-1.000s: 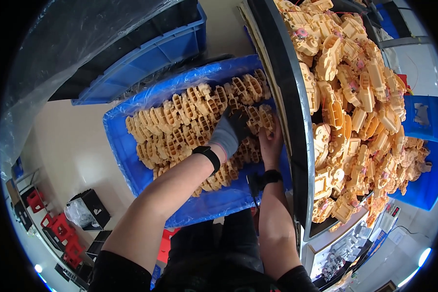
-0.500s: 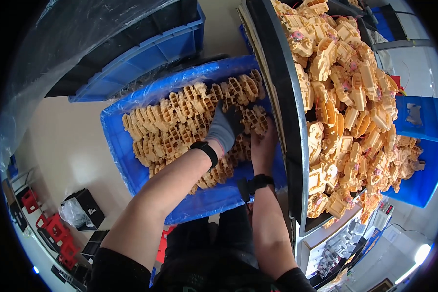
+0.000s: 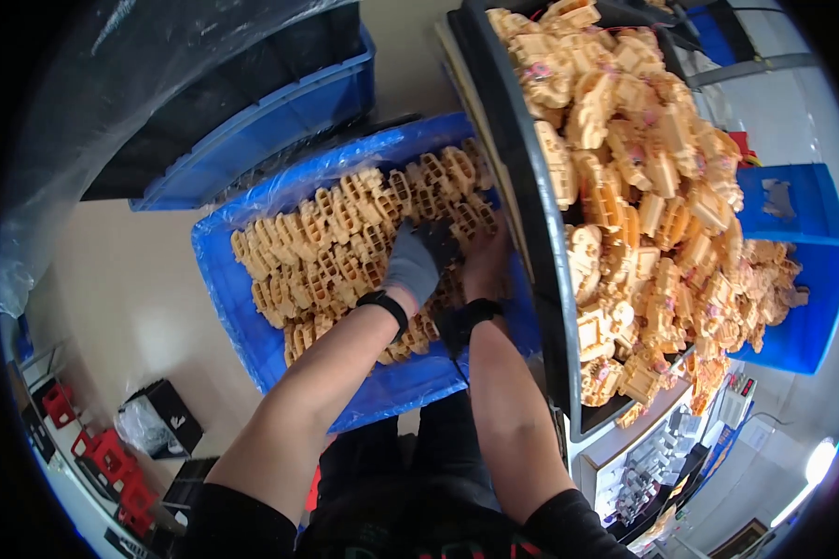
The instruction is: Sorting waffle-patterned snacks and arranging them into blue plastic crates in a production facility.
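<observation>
Tan moulded plastic housings [image 3: 317,224] stand on edge in packed rows inside a blue plastic crate [image 3: 226,307] lined with clear film. My left hand [image 3: 412,265], in a grey glove with dark fingers, rests over the rows right of the middle; its fingertips blend into the shadow among the housings. Beside it, close to the crate's right wall, my bare right hand [image 3: 485,265] grips a tan plastic housing [image 3: 475,216] at the end of a row. Its fingers are dim and partly hidden. Both wrists wear black bands.
At the right, a black-rimmed tray [image 3: 552,279] heaped with loose tan housings [image 3: 662,168] overhangs the crate's side. Blue bins [image 3: 797,214] stand beyond it. Another blue crate [image 3: 270,116] lies at the far left; a black box [image 3: 172,419] and red holders [image 3: 112,456] are on the left.
Both hands have shifted slightly left and closer together. The housing at my right hand now sits against the others in the row. The view has turned a little.
</observation>
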Motion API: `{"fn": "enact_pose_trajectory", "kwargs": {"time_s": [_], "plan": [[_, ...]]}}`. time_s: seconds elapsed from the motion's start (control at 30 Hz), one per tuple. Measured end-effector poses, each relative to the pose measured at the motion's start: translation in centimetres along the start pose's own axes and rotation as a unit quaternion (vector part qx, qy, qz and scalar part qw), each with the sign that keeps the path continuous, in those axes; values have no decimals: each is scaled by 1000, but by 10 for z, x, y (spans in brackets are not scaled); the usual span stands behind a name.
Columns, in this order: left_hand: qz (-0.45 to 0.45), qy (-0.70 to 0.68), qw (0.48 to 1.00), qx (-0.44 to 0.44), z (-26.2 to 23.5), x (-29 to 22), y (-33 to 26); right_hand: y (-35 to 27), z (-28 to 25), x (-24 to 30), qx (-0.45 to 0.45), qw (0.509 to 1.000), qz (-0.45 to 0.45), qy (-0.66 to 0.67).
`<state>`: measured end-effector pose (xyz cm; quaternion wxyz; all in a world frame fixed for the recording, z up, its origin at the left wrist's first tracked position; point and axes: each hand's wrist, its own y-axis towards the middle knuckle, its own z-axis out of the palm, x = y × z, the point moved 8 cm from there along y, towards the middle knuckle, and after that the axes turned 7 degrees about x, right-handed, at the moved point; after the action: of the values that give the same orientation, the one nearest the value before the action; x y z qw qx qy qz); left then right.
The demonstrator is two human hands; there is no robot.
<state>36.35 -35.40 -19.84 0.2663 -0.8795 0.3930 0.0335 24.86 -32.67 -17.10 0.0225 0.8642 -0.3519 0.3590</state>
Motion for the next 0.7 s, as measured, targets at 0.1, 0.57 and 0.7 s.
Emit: {"fn": "enact_pose_trajectory", "kwargs": {"time_s": [0.1,0.57,0.7], "plan": [[-5,49,998,29,-12,-1,-19,-20,-9,24,9,1000,9,-14],[149,-318,887,-301,-241,-59,-176,-114,-305,126,-7,966,-221,-132],[187,-195,939,-215,-249,-147,-138,-70,-326,59,-15,929,-158,-334]]}}
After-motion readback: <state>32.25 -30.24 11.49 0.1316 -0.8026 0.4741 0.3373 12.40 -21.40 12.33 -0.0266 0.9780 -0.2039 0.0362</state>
